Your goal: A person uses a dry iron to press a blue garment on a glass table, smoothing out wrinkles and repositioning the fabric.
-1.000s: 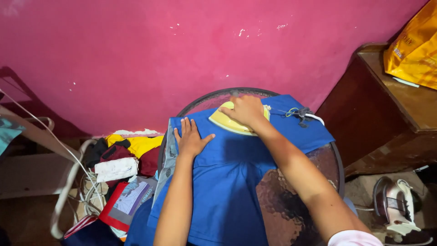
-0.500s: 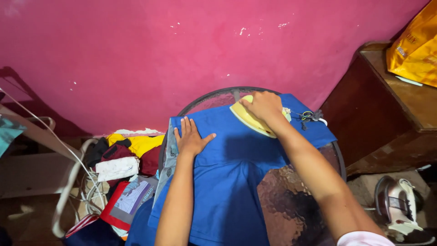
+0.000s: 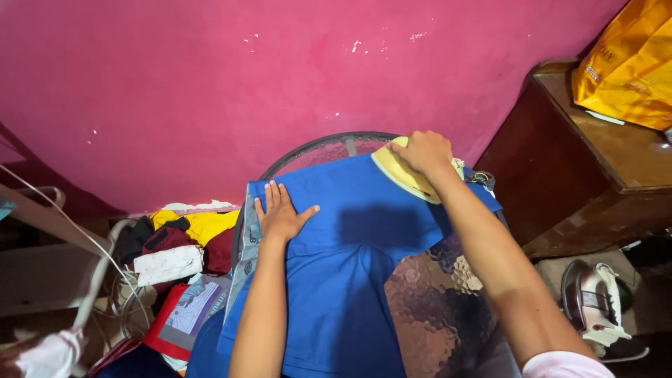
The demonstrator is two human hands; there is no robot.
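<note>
On the far edge of the blue shirt point(image 3: 350, 280), right hand point(image 3: 423, 152) clamped over a yellow iron point(image 3: 399, 171); left hand point(image 3: 280, 213) flat, holding nothing. Beneath, a patterned board point(image 3: 434, 308); beyond, pink wall point(image 3: 245, 84); right, wooden cabinet point(image 3: 595, 175).

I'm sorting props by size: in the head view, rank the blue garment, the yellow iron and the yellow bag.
1. Blue garment, by far.
2. Yellow bag, cut off by the frame edge.
3. Yellow iron, partly under the right hand.
</note>
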